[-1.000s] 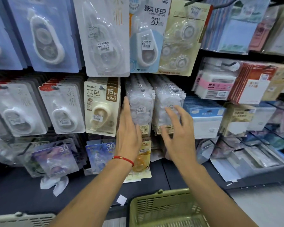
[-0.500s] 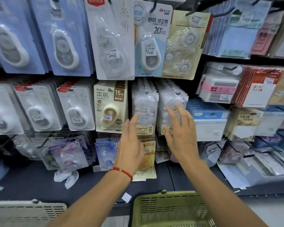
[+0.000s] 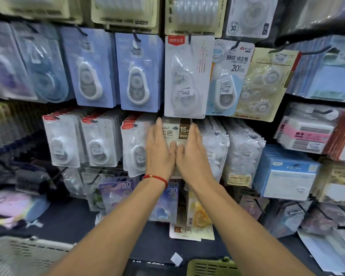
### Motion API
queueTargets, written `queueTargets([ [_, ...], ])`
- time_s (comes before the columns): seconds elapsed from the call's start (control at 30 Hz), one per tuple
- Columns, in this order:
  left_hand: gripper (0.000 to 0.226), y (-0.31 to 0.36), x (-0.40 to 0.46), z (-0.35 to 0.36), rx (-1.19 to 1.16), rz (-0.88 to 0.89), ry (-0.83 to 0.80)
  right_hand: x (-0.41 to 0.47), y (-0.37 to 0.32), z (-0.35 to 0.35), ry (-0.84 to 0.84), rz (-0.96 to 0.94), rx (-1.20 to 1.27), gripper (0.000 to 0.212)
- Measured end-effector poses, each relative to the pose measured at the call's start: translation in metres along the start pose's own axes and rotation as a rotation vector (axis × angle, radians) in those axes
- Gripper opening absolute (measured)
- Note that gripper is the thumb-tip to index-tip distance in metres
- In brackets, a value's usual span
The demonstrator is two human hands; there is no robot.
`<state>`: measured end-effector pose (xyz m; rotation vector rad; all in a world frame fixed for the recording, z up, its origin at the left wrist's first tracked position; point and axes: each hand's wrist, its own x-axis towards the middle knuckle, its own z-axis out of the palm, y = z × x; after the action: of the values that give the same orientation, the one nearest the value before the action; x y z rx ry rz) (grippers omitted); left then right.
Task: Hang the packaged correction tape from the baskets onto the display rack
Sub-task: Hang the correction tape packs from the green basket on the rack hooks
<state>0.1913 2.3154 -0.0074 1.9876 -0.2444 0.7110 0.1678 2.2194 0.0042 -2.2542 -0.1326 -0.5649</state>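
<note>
Display rack [image 3: 267, 108] of dark pegs fills the view, hung with rows of packaged correction tape. Two baskets edge in at the bottom: a pale one [image 3: 18, 255] lower left, an olive-green one [image 3: 211, 267] lower centre. Both hands are raised side by side, fingers straight, thumbs touching, flat against the beige 15M correction tape pack [image 3: 177, 130] hanging in the middle row. Left hand [image 3: 159, 154] wears a red string bracelet [image 3: 155, 177]; right hand [image 3: 193, 156] covers the pack's right half.
</note>
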Motion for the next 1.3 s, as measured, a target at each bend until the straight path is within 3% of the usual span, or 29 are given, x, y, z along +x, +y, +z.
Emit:
queueTargets([
  [0.13, 0.076, -0.011, -0.002, 0.008, -0.135, -0.050, 0.031, 0.004, 0.000, 0.009, 0.051, 0.071, 0.068, 0.073],
  [0.33, 0.097, -0.041, -0.019, 0.006, -0.283, -0.134, -0.198, -0.006, 0.017, 0.013, 0.071, 0.044, 0.141, 0.081],
  [0.7, 0.088, -0.057, -0.018, 0.015, -0.252, -0.088, -0.198, -0.011, 0.025, 0.023, 0.064, 0.000, 0.005, 0.090],
  [0.8, 0.093, -0.058, -0.020, 0.013, -0.250, -0.084, -0.212, -0.030, 0.027, 0.022, 0.087, -0.094, -0.077, 0.081],
  [0.97, 0.099, -0.062, -0.026, 0.015, -0.115, -0.028, -0.162, -0.048, 0.061, 0.003, 0.365, -0.245, -0.386, 0.052],
  [1.13, 0.098, -0.058, -0.034, 0.010, -0.063, -0.019, -0.150, -0.044, 0.088, -0.009, 0.198, -0.181, -0.570, 0.065],
  [1.3, 0.093, -0.049, -0.064, -0.020, 0.031, -0.045, -0.204, -0.052, 0.081, -0.009, 0.241, -0.203, -0.523, 0.055],
])
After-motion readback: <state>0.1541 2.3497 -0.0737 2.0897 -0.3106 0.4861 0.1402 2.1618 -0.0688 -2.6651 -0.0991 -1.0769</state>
